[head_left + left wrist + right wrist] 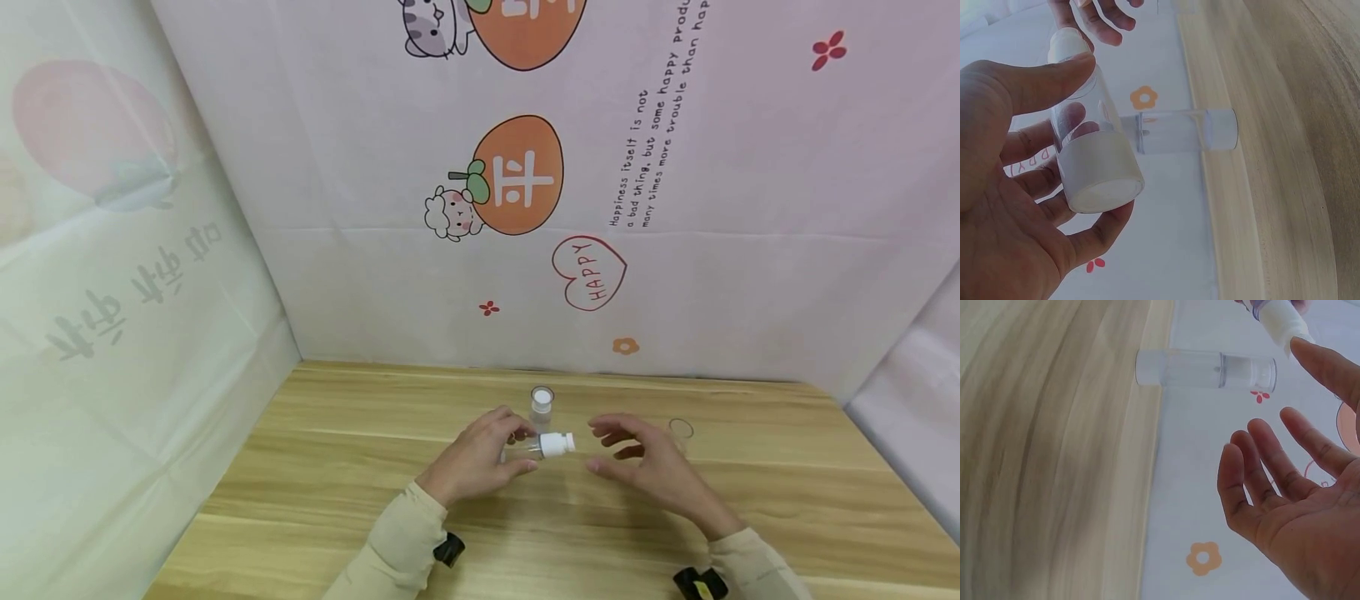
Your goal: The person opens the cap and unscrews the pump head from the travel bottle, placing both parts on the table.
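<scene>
My left hand (476, 458) grips a clear pump bottle (1102, 165) with a white base and a white pump top, held sideways above the table. Its pump top (557, 444) points right, toward my right hand (652, 467). That hand holds nothing; its fingers are loosely bent and spread from the thumb, a small gap from the pump top. In the right wrist view the right thumb overlaps the pump top's end. A second clear bottle (1191, 369), capped and with a white base, stands upright on the table just behind the held one.
Behind my right hand a clear cap (681, 428) with a round rim stands on the wooden table (360, 450). A white printed sheet (375, 275) rises along the table's back edge, with more sheeting (150, 333) at the left.
</scene>
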A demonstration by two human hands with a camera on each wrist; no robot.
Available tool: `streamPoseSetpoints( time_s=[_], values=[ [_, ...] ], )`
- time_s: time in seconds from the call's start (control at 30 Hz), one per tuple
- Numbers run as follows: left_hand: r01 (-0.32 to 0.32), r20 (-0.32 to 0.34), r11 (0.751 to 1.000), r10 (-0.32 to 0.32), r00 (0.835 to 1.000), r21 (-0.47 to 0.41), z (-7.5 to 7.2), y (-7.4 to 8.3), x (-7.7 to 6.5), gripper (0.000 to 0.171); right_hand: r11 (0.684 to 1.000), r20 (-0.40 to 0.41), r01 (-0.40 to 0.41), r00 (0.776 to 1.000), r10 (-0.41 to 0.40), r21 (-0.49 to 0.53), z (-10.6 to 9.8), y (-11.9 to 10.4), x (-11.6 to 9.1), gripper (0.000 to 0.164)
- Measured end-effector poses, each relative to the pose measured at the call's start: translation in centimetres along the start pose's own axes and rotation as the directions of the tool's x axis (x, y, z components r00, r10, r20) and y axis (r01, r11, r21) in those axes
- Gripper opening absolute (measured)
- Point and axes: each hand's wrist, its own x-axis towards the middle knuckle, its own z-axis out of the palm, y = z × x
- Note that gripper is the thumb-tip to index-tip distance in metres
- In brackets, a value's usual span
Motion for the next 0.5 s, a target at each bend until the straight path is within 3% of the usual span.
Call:
streamPoseSetpoints(
  time_s=[0.5],
  values=[
    [-0.033,-0.007,0.999,0.033,0.999,-0.008,0.3,0.1,0.1,0.033,0.992,0.063,-0.032,0.998,0.024,0.126,1.4,-0.3,0.4,0.048]
  ],
)
